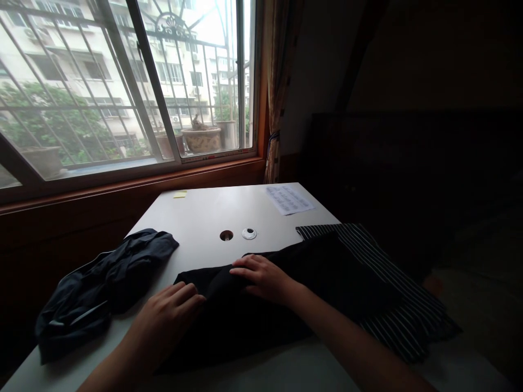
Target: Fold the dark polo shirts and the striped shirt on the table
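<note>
A black garment [245, 332] lies spread across the front of the white table [204, 215]; its exact kind is too dark to make out. My left hand [174, 305] is closed on the garment's left edge, fingers curled into the cloth. Palm down, my right hand [261, 276] rests on the garment's upper part, its fingers stretched out to the left and slightly apart. Under the black garment's right end lies a dark cloth with white stripes [368, 253], which hangs toward the table's right side.
A crumpled dark garment with white piping [110, 283] lies at the left table edge. Farther back are a round cable hole [226, 236], a loose white cap [249, 233], a written sheet of paper [290, 200] and a yellow note [180, 194]. A barred window [196, 81] stands behind.
</note>
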The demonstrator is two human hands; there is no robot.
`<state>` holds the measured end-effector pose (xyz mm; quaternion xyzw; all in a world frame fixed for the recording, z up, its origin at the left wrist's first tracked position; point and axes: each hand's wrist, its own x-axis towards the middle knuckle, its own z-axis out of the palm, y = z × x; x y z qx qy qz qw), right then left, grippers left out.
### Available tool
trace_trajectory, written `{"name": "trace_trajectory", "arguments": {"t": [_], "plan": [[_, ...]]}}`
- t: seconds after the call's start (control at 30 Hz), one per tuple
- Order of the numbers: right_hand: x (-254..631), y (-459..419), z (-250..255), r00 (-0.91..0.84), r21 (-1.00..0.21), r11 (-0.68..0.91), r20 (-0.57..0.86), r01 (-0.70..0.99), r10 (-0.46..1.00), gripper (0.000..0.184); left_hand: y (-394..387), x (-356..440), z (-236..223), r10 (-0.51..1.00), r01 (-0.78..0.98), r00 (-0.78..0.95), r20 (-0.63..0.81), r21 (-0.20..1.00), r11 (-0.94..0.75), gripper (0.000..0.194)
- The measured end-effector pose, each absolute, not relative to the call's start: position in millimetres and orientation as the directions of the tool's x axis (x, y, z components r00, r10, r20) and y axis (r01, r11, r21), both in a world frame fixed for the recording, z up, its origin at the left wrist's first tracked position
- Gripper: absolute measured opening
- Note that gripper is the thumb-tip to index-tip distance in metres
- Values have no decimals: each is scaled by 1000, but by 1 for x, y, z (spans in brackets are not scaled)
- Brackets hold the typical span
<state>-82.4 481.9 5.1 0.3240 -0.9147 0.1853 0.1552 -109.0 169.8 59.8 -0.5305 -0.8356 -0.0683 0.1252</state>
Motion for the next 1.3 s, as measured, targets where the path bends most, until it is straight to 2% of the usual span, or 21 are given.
{"name": "trace_trajectory", "arguments": {"t": [0.1, 0.3, 0.5, 0.6, 0.67, 0.83, 0.97, 1.1, 1.3], "plan": [[-92, 479, 3, -756, -227, 736, 369, -638, -541, 53, 171, -108, 61, 871, 908, -391, 298, -28, 418, 13], [-103, 471, 18, -722, -295, 660, 326, -691, -610, 30, 168, -107, 66, 846, 909, -393, 361, 10, 418, 18], [-91, 480, 49, -838, -474, 706, 148, -527, -526, 27, 151, -112, 74, 770, 868, -496, 402, 218, 446, 19], [-97, 484, 54, -851, -561, 668, 138, -488, -506, 26, 141, -133, 72, 729, 808, -584, 358, 341, 480, 22], [-110, 484, 49, -859, -573, 671, 125, -471, -497, 22, 138, -155, 67, 713, 761, -634, 299, 407, 505, 24], [-154, 478, 18, -916, -481, 805, -8, -347, -400, 25, 146, -216, 36, 667, 593, -743, 65, 527, 609, 26], [-170, 482, -6, -955, -446, 863, -54, -239, -292, 34, 155, -242, 9, 593, 446, -794, -131, 538, 716, 27], [-162, 506, -10, -974, -418, 883, 22, -214, -225, 46, 153, -246, 2, 583, 439, -800, -139, 527, 728, 30], [-140, 571, -4, -992, -224, 966, 9, -125, -127, 52, 149, -237, 1, 627, 525, -774, -90, 463, 714, 39]]}}
